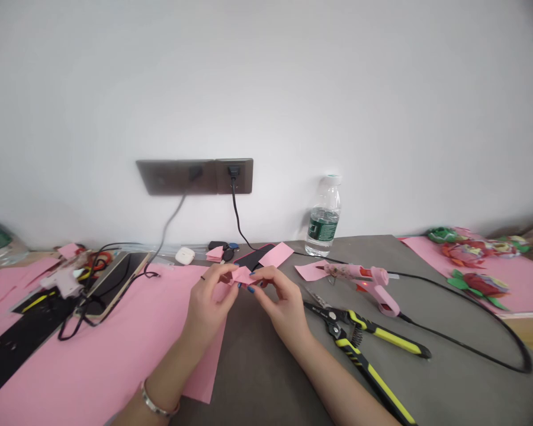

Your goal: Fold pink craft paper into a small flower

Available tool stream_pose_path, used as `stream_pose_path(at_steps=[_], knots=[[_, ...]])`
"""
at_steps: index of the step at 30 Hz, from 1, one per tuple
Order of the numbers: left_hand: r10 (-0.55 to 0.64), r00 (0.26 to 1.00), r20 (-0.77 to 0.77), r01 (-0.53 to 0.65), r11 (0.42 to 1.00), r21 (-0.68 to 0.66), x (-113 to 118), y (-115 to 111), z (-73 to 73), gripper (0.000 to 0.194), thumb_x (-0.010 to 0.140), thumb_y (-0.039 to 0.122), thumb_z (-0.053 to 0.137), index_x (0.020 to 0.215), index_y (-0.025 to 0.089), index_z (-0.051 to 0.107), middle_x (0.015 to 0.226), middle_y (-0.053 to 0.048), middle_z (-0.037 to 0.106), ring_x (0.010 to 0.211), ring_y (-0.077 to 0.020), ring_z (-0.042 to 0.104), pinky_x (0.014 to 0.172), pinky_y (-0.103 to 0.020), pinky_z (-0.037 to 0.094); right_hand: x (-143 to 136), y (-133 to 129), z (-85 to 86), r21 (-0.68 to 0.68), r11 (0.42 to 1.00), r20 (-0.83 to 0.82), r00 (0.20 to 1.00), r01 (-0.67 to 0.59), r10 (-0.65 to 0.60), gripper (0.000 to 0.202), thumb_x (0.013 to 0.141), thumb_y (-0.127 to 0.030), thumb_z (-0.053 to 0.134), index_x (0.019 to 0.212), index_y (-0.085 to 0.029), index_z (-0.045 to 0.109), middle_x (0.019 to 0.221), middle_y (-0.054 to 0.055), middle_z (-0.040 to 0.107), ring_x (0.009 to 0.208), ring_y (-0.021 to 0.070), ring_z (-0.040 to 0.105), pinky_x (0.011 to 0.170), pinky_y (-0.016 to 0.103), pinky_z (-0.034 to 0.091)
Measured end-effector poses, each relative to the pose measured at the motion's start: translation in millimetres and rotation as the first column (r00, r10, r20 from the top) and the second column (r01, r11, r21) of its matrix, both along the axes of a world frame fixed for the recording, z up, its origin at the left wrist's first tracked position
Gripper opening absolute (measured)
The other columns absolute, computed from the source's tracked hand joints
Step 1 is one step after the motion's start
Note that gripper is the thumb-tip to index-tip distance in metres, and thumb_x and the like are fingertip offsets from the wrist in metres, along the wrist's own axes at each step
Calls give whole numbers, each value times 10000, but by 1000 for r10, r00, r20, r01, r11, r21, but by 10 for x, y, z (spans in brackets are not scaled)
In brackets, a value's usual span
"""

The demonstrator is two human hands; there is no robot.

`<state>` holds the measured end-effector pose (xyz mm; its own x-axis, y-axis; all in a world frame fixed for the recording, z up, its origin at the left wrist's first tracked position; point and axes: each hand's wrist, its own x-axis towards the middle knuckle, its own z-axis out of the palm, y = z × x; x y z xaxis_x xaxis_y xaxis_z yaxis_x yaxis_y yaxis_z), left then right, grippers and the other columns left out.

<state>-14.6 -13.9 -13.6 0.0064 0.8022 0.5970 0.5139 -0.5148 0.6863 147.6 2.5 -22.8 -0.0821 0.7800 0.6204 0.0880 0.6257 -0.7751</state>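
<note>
A small folded piece of pink paper (242,276) is held up between my two hands over the grey table. My left hand (208,299) pinches its left side between thumb and fingers. On the other side, my right hand (282,302) grips it the same way, fingertips close to those of the left. Just behind my hands lie a pink paper rectangle (276,254) and a dark phone (253,258) partly under it. Another pink paper piece (311,271) rests to the right, beneath the nozzle of a pink glue gun (364,278).
Yellow-and-black pruning shears (359,337) lie right of my right arm. A water bottle (323,219) stands by the wall. Large pink sheets (151,331) cover the left side, with a phone (115,284) and tangled cables. Colourful wrapped flower shapes (482,284) lie far right. The glue gun's cord (471,349) loops across the right.
</note>
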Motion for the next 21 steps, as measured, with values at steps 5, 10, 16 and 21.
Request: stream_pose_path(at_steps=[5,10,16,21], knots=[[13,994,-106,2,990,142,-21,26,50,242,882,103,577,1064,242,656,1031,-40,628,964,-179,623,835,-324,532,0,-7,38,50,999,20,1000,-17,16,130,851,-100,597,839,-211,663,784,31,670,728,173,612,649,287,472],[-1,994,-110,24,977,213,3,21,68,219,883,94,591,998,252,688,1013,-27,519,818,-131,593,685,-272,529,9,-5,55,55,998,23,1000,-11,10,153,838,-79,594,813,-209,671,832,41,616,789,185,605,712,304,480],[-4,981,-194,57,961,269,-26,27,88,135,861,110,628,871,228,693,888,-14,516,802,-153,551,684,-293,490,31,6,39,33,998,28,999,-46,45,115,852,-113,614,814,-207,669,788,36,659,768,188,628,712,302,491],[-40,972,-233,107,952,286,-53,42,129,129,859,121,635,811,231,681,796,-6,580,799,-168,554,680,-296,483,53,12,30,28,1000,31,999,-14,13,111,841,-122,628,833,-209,696,787,39,711,729,184,658,683,294,517]])
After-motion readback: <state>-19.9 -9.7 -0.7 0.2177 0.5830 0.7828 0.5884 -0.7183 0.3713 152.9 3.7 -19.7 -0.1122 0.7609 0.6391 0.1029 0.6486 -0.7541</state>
